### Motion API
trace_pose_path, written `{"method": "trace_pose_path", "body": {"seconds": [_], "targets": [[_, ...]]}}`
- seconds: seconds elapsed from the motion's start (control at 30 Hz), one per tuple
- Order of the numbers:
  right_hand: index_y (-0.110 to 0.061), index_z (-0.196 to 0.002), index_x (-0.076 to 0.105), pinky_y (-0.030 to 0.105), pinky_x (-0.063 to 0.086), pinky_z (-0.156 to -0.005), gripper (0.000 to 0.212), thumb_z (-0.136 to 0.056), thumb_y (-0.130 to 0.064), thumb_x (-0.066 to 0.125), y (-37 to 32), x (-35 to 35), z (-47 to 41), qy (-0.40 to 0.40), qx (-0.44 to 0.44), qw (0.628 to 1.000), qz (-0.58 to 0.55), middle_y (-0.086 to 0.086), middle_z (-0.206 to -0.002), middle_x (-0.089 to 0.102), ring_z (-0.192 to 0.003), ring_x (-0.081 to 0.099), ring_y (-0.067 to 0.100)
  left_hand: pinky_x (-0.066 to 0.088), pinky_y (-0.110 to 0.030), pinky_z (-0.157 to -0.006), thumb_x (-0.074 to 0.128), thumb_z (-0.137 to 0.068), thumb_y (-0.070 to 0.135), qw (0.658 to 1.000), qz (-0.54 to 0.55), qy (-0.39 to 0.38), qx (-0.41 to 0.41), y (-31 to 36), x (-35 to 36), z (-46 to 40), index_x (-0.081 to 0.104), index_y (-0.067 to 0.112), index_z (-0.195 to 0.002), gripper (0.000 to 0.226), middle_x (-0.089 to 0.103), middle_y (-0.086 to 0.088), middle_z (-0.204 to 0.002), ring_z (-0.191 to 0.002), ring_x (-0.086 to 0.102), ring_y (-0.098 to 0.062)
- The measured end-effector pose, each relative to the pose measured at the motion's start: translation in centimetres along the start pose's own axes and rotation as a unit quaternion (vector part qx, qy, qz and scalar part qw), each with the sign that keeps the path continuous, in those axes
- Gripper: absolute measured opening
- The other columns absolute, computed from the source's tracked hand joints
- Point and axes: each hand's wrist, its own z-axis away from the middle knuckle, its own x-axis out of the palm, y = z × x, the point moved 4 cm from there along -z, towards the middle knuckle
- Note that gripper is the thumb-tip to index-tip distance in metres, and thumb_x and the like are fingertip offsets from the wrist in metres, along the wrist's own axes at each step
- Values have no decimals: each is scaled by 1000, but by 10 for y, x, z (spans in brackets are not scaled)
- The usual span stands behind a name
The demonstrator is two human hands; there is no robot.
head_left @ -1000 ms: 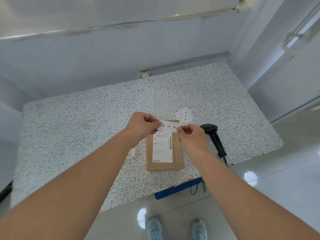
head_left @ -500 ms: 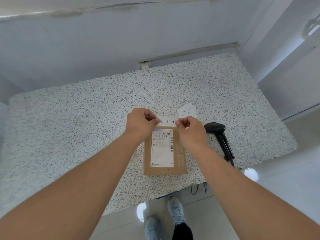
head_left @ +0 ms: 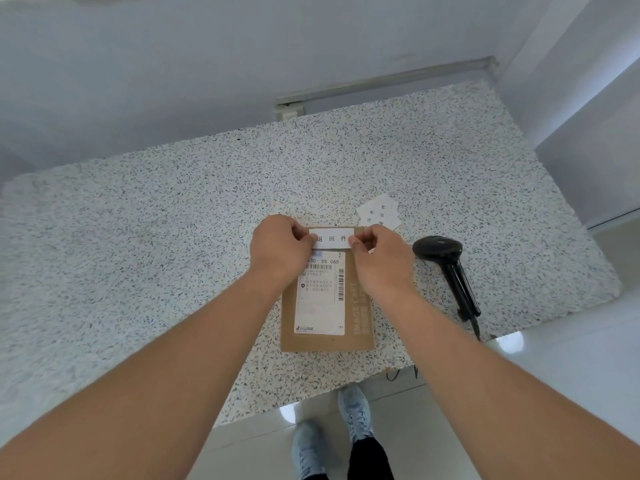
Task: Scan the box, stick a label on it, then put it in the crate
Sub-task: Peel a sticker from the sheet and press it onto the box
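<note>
Both hands pinching one small white label (head_left: 331, 238), printed w/ three black characters. Left hand (head_left: 280, 247) grips label's left end btwn thumb and fingers, right hand (head_left: 379, 259) grips the right end same way; other fingers curled in. Label held flat and level across the far end of the box (head_left: 327, 303), just above the shipping label (head_left: 322, 292). Can't tell if it's touching the cardboard yet or a hair off it.

Box is brown cardboard, flat, lying on the speckled counter (head_left: 173, 237) near its front edge, long side running away from the person. Shipping label is white w/ barcodes and digits, covers most of the box's left and middle top face; pale print runs down the bare strip at right. Both wrists sit over the box's far corners.

Just beyond the box to the right: small stack of spare white labels (head_left: 379, 213), same kind, fanned a bit, on counter. Further right, well clear of box: black handheld scanner (head_left: 446, 268) lying on its side, head toward the wall, handle toward the front edge, cable dropping off the edge.

Below counter: white tiled floor, person's light blue shoes (head_left: 332, 434), dark trouser leg on one. Crate not in shot.
</note>
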Motion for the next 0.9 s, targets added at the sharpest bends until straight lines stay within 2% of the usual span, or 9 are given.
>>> {"method": "trace_pose_path", "body": {"seconds": [0.27, 0.33, 0.43, 0.53, 0.63, 0.8, 0.9], "targets": [[-27, -98, 67, 9, 30, -57, 5, -101, -29, 63, 0, 1, 1, 15, -10, 1000, 24, -21, -81, 60, -71, 51, -9, 44, -23, -55, 74, -90, 33, 1000, -25, 11, -4, 1, 3, -1, 73, 23, -81, 14, 72, 7, -78, -70, 64, -7], [-28, -97, 68, 10, 30, -58, 6, -101, -30, 63, 0, 2, 1, 27, -19, 999, 41, -18, -85, 64, -74, 57, -2, 43, -23, -53, 74, -90, 33, 999, -33, 14, -4, 3, 3, 0, 73, 24, -81, 13, 72, 8, -79, -70, 64, -7], [-27, -97, 72, 13, 31, -61, 10, -99, -32, 64, 2, 3, 3, 53, -49, 995, 66, -11, -91, 69, -80, 63, 10, 47, -26, -55, 73, -90, 33, 999, -45, 20, 1, 3, 3, 1, 72, 26, -79, 13, 71, 7, -80, -73, 68, -12], [-29, -99, 75, 17, 34, -62, 11, -98, -34, 65, 1, 5, 4, 72, -71, 991, 89, -9, -91, 70, -83, 62, 12, 55, -30, -60, 73, -89, 32, 998, -49, 28, 11, 4, 4, 2, 71, 25, -76, 14, 71, 6, -83, -75, 69, -14], [-30, -100, 77, 27, 40, -68, 13, -97, -38, 67, 2, 4, 2, 81, -61, 989, 105, -9, -93, 73, -85, 64, 14, 58, -33, -62, 73, -87, 32, 998, -47, 33, 17, 4, 4, 2, 69, 25, -75, 15, 70, 6, -82, -73, 68, -13], [-30, -93, 76, 29, 41, -69, 13, -94, -41, 69, 4, 4, 1, 98, -39, 989, 99, -9, -92, 73, -83, 64, 13, 55, -30, -56, 74, -85, 29, 998, -48, 33, 30, 6, 4, 1, 68, 22, -73, 15, 70, 4, -81, -70, 67, -12], [-27, -87, 73, 32, 49, -73, 17, -90, -44, 75, 7, 2, -2, 102, 2, 993, 57, -11, -87, 72, -84, 66, 13, 49, -28, -53, 77, -82, 31, 998, -47, 36, 22, 3, 3, 0, 64, 19, -66, 23, 69, -1, -83, -70, 67, -15]]}}
